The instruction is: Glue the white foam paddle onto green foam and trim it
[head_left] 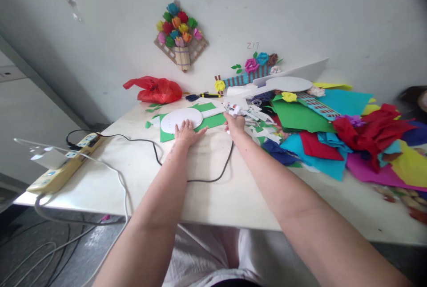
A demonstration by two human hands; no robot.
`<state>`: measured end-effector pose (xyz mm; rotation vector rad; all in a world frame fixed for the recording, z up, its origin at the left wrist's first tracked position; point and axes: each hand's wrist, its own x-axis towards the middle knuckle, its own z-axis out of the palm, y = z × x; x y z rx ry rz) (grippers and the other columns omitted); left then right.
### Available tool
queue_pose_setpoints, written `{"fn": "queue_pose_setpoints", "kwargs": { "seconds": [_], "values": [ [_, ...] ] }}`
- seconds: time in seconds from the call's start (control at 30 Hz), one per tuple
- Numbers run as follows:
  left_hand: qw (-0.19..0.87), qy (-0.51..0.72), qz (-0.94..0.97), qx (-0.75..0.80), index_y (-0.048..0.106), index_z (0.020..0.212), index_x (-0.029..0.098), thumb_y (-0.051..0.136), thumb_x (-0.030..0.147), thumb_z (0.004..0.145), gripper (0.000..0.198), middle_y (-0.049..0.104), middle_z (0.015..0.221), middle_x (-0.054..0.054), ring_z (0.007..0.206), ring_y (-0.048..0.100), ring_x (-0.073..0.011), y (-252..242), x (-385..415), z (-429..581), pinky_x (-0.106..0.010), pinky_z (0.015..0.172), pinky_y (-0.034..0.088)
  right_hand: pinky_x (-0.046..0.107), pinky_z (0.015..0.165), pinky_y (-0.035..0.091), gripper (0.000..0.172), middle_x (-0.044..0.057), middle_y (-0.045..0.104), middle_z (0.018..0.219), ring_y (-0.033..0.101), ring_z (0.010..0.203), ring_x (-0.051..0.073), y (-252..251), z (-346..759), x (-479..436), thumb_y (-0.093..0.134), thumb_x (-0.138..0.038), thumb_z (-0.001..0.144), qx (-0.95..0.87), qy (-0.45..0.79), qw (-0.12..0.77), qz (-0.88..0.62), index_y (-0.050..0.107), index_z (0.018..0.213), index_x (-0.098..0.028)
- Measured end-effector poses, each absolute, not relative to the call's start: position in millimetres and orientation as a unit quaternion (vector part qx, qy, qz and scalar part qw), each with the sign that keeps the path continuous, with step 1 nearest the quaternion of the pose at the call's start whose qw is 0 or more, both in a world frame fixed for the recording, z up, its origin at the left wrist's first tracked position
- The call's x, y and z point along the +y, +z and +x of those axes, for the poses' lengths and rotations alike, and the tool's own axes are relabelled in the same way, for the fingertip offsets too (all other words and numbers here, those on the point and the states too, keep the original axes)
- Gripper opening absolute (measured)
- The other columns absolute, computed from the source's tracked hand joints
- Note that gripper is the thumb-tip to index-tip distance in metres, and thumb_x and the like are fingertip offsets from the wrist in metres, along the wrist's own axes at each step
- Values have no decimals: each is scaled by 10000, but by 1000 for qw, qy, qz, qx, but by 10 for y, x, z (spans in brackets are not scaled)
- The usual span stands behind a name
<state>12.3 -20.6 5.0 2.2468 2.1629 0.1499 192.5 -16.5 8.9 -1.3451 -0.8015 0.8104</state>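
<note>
My left hand (187, 133) lies with fingers spread on the near edge of a white round paddle-shaped cutout (173, 119). Under the cutout is a green sheet (218, 120), flat on the table. The cutout's narrow white handle runs right toward my other hand. My right hand (235, 125) is closed around a white hot glue gun (234, 109), close to the end of that handle. A black cord (213, 181) loops over the table below both hands. My right palm and fingers partly hide the glue gun's grip.
Coloured papers (307, 115) and crumpled red crepe paper (373, 129) pile up on the right. A second white paddle shape (288, 84) leans at the back. Scissors (192, 97), a red plastic bag (156, 90) and a power strip (63, 167) are at the left and back.
</note>
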Motion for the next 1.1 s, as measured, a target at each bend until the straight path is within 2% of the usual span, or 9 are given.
{"fn": "queue_pose_setpoints", "kwargs": {
  "seconds": [0.37,0.53,0.63,0.77,0.87,0.97,1.03,1.1],
  "values": [
    [48,48,716,695,196,1474,105,158,766,767,969,107,1548,-114,1428,66,-250,62,-206,148,-419,1142,84,206,278,330,193,-37,523,447,439,287,102,26,1941,-117,646,-316,703,-350,357,635,-589,619,740,-128],
    [47,49,716,695,221,1471,125,170,755,777,939,125,1548,-105,1425,89,-253,83,-226,158,-416,1141,102,207,279,331,187,-40,513,432,433,286,102,30,1931,-135,650,-313,704,-341,371,642,-578,603,724,-133],
    [29,58,714,698,279,1456,162,182,739,788,888,190,1537,-95,1416,143,-266,88,-237,164,-457,1135,109,209,279,327,168,-48,499,424,428,285,102,36,1925,-149,648,-297,705,-334,381,648,-568,594,722,-140],
    [-3,81,722,687,322,1442,223,161,697,822,797,229,1529,-55,1414,152,-269,58,-213,170,-524,1127,50,206,275,309,162,-58,485,416,421,279,101,15,1933,-135,650,-296,706,-327,391,651,-562,576,713,-153],
    [-22,88,752,652,288,1454,272,183,676,839,743,203,1537,-5,1426,92,-250,39,-200,187,-513,1130,-10,204,279,315,160,-59,481,412,425,285,101,-7,1946,-113,648,-295,708,-319,399,656,-556,565,702,-159],
    [-33,89,779,619,309,1443,297,250,648,851,691,255,1520,14,1423,113,-246,49,-214,216,-506,1130,-30,204,287,333,152,-59,492,420,426,288,99,-8,1958,-103,645,-290,711,-313,403,659,-553,566,718,-159],
    [-53,121,792,596,400,1396,298,297,598,869,614,324,1491,21,1408,179,-234,70,-234,241,-478,1140,17,204,291,343,152,-51,511,435,435,291,100,-1,1969,-101,639,-293,718,-309,402,658,-556,568,732,-159],
    [-77,181,791,579,525,1300,285,315,516,896,511,443,1422,12,1359,296,-206,95,-254,273,-400,1129,159,201,305,365,164,-40,534,459,463,312,103,1,1987,-101,638,-307,723,-308,395,657,-563,571,746,-159]
  ]
}}
